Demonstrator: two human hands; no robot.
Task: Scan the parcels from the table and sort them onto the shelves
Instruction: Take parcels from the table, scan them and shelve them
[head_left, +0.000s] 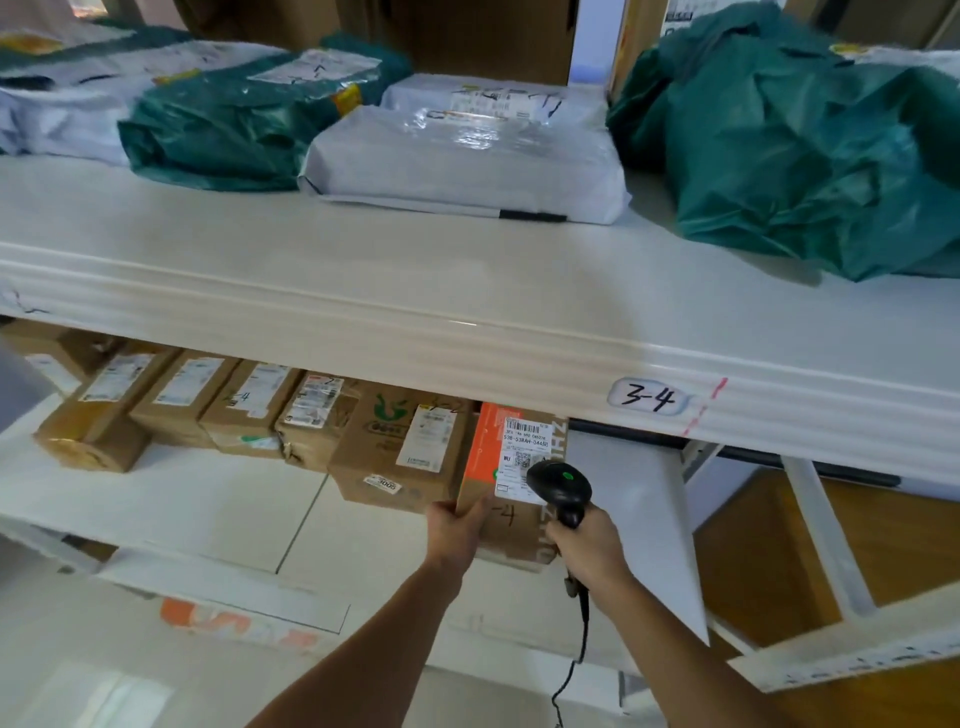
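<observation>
now, l hand (457, 525) holding box (511, 488), r hand (589, 545) gripping scanner (561, 488)

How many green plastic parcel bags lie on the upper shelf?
2 clearly: one green bag left of the white parcels, one large green bag at the right. Green patches behind, at far left, may belong to more bags.

— How was the light?
— Bright and even, seemingly from above; glare sat on the taped grey parcel (467, 150) and the shelf edge (467, 332).
— Shadows?
— Soft, under the green bag (810, 156) and beneath the upper shelf.
— Sharpness?
— Slightly blurred throughout, labels mostly unreadable; wide-angle bending curved the shelf lines toward the edges.
</observation>
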